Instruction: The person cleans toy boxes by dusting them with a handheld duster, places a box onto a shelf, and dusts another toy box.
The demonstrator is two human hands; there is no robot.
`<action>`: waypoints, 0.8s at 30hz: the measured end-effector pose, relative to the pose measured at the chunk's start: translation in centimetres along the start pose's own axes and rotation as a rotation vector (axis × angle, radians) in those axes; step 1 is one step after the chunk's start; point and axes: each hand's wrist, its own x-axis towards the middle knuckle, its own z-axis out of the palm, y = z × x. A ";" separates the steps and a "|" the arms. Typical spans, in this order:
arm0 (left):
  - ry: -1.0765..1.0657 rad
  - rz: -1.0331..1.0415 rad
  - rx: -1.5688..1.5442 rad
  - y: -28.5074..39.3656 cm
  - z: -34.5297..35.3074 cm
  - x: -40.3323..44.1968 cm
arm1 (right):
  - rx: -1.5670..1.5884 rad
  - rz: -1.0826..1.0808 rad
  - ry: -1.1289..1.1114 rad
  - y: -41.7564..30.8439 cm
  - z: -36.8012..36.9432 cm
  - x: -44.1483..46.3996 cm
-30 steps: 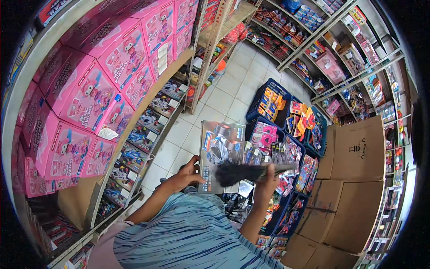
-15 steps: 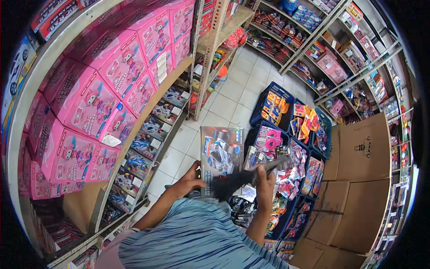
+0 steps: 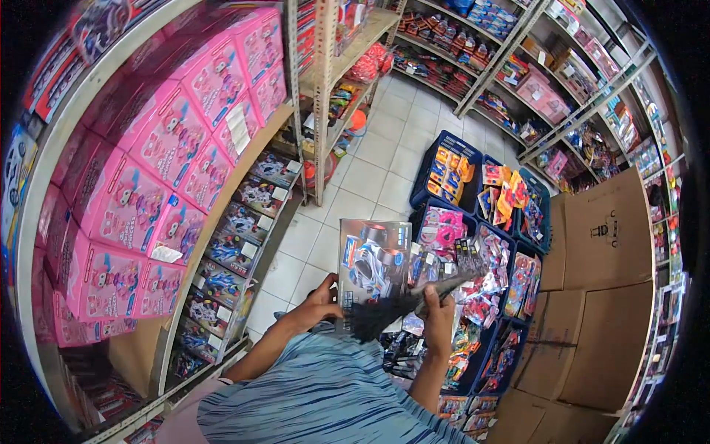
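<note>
Toy-car box is standing nearly upright in front of the person's striped shirt, above the tiled floor, its printed side facing into view. The left hand is holding its lower left edge; that grip is spanning the edge, though how the fingers are sitting behind it I cannot tell. The right hand is wrapping tightly round a black brush, whose bristles are lying across the lower part of the box in this view; whether they are pressing or only passing over, the blur is not showing.

For good brushing, I am judging that the left grip should be bracing the box squarely without denting the card, while the bristles should be sweeping lightly, from top edge to bottom. The brush's far end is pointing out over the blue baskets of packaged toys, so short strokes should be avoiding knocks there.
</note>
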 end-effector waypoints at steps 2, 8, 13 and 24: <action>0.011 -0.010 0.079 0.0 0.7 1.1 | 0.286 -0.047 0.106 -0.4 0.1 1.1; 0.025 0.035 0.066 0.1 3.0 4.6 | -0.056 0.025 0.020 -2.1 -3.0 3.2; 0.016 0.032 0.097 0.8 5.0 8.2 | 0.091 -0.031 0.162 -3.2 -5.3 7.6; 0.069 0.071 0.109 3.8 8.2 15.3 | 0.075 -0.023 -0.097 -8.8 -9.1 15.0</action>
